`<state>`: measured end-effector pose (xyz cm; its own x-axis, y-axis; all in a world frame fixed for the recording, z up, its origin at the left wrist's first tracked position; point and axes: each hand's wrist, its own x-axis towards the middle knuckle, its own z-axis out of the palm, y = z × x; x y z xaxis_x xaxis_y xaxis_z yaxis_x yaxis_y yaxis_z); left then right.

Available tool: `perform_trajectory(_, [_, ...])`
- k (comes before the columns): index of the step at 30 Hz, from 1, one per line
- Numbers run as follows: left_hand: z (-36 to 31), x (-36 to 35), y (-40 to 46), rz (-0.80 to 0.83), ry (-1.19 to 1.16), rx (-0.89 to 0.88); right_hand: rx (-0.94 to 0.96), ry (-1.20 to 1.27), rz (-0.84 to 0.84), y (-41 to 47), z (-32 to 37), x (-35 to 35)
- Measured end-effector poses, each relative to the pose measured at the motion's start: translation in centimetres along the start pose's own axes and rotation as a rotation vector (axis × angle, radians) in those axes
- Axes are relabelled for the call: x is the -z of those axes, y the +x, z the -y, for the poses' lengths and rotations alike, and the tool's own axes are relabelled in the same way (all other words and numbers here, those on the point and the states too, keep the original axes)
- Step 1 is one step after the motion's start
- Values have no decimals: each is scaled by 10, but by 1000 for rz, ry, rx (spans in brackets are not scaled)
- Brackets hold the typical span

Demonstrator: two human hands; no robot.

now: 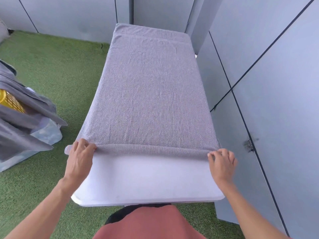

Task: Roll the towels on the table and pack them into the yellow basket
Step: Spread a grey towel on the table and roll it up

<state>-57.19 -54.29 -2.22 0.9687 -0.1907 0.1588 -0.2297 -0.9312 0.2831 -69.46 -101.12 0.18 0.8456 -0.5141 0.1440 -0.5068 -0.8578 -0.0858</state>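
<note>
Head view: both hands, left hand (79, 153) and right hand (222, 161), grip towel (150, 94) roll

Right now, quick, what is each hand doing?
Left hand: fingers curled round the rolled near edge of the grey terry towel.
Right hand: gripping the same roll.

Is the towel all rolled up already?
No, only the near edge of the towel is rolled under the left hand and right hand; the rest lies flat on the table.
</note>
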Motion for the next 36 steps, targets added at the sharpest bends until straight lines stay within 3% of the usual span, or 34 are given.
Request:
perform_trajectory(4, [-1, -11, -22, 15, 59, -109, 162, -17, 119, -9, -8, -18])
perform_trajectory(12, [6, -9, 17, 151, 74, -38, 182, 36, 343, 33, -11, -16])
perform_trajectory(15, [16, -4, 19, 332, 56, 23, 162, 53, 460, 27, -24, -9])
perform_trajectory(18, [18, 1, 33, 561, 19, 183, -65, 353, 590, 34, -31, 0])
perform_trajectory(20, [18, 3, 43, 498, -176, 315, -236, 616, 583, 40, -26, 5])
perform_trajectory(22, [14, 4, 45, 331, -242, 362, -267, 639, 387, 41, -18, 6])
perform_trajectory(25, [4, 2, 28, 57, -48, 194, -92, 306, 108, 25, -11, 1])
perform_trajectory(27, [-5, -2, 6, -32, 28, 47, 35, 107, 12, 9, -8, -5])
perform_trajectory(32, [-9, -13, -12, 55, 36, -40, 103, 124, 229, 7, -11, -16])
perform_trajectory(36, [-6, -9, 19, 133, 6, 22, 90, 97, 237, 31, 0, -14])
